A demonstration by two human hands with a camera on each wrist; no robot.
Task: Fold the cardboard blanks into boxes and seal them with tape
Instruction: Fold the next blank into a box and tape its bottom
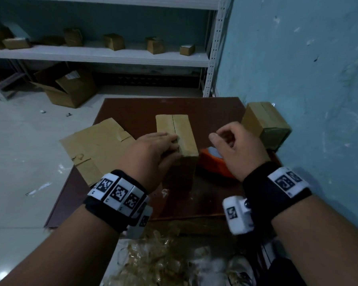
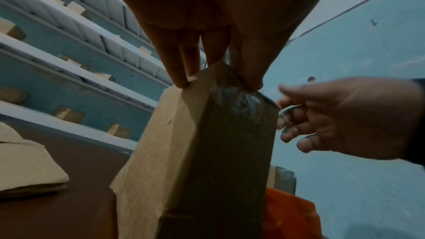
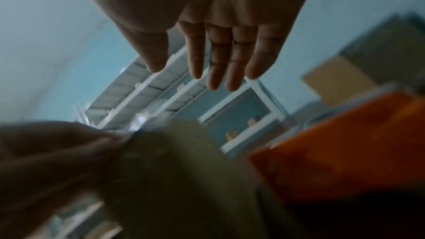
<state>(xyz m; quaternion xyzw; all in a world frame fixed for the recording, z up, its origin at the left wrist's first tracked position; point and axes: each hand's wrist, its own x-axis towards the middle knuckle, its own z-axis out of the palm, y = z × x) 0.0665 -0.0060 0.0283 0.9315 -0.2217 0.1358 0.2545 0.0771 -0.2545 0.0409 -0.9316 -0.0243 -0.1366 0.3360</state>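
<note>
A tall cardboard box [image 1: 180, 131] stands upright on the brown table [image 1: 132, 108], its top flaps closed along a middle seam. My left hand [image 1: 174, 146] grips its near top edge, fingers lying over the top and thumb on the near face. In the left wrist view the thumb [image 2: 250, 64] presses wrinkled clear tape [image 2: 239, 97] on that face. My right hand [image 1: 221, 139] hovers just right of the box with relaxed fingers, holding nothing, above the orange tape dispenser [image 1: 213, 164]. The right wrist view is blurred; the fingers [image 3: 216, 57] look straight.
Flat cardboard blanks [image 1: 97, 145] lie at the table's left edge. A taped box [image 1: 265, 122] sits at the far right by the blue wall. Small boxes line the shelf [image 1: 112, 52]; an open carton [image 1: 66, 85] is on the floor. Tape scraps [image 1: 159, 254] lie near me.
</note>
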